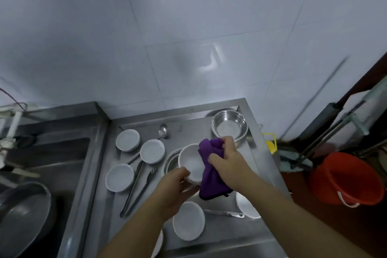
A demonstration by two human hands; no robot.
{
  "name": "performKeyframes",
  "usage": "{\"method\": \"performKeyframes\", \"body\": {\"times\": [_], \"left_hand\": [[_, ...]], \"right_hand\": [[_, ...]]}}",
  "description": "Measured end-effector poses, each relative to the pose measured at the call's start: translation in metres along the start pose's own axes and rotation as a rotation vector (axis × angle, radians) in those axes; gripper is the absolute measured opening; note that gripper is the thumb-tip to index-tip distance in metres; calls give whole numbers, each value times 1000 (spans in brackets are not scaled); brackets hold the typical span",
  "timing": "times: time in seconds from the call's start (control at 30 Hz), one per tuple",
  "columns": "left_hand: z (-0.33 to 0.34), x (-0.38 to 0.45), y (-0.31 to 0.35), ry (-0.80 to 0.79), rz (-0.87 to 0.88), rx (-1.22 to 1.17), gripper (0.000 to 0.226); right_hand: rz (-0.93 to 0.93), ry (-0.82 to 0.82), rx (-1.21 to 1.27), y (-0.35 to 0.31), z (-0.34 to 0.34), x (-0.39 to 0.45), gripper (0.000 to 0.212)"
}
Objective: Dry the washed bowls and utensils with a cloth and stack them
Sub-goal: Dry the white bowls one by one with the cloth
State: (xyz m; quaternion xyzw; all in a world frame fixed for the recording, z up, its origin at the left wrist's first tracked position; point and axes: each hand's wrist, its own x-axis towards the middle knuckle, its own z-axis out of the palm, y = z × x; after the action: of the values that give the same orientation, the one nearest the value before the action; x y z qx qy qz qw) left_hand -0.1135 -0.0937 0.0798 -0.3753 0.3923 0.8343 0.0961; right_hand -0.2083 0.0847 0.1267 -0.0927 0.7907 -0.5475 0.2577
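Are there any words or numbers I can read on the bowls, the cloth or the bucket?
No, there are none to read.
White bowl in the left hand: plain, no writing.
Purple cloth in the right hand: plain.
Orange bucket: no label shows.
Steel bowl: plain metal.
Yellow thing beside the counter: too small and blurred to tell.

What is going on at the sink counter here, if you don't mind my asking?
A person is drying dishes at a stainless steel counter. The left hand holds a white bowl by its near rim, while the right hand grips a purple cloth against the bowl's right side. Several more white bowls lie singly around the counter, none stacked yet, with metal tongs, a ladle and a steel bowl at the back.
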Motion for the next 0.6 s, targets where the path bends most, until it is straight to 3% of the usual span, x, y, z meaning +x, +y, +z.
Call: {"method": "performKeyframes", "body": {"times": [0.13, 0.33, 0.47, 0.6], "left_hand": [[-13, -43, 24, -139, 104, 45, 57], [-39, -99, 42, -360, 197, 150, 62], [-51, -120, 54, -373, 195, 210, 56], [-60, -130, 62, -360, 166, 217, 71]], "right_hand": [[-194, 20, -198, -18, 37, -33, 44], [-394, 147, -397, -34, 87, -74, 60], [-523, 150, -484, -53, 99, -91, 49], [-628, 87, -530, -72, 105, -100, 43]]}}
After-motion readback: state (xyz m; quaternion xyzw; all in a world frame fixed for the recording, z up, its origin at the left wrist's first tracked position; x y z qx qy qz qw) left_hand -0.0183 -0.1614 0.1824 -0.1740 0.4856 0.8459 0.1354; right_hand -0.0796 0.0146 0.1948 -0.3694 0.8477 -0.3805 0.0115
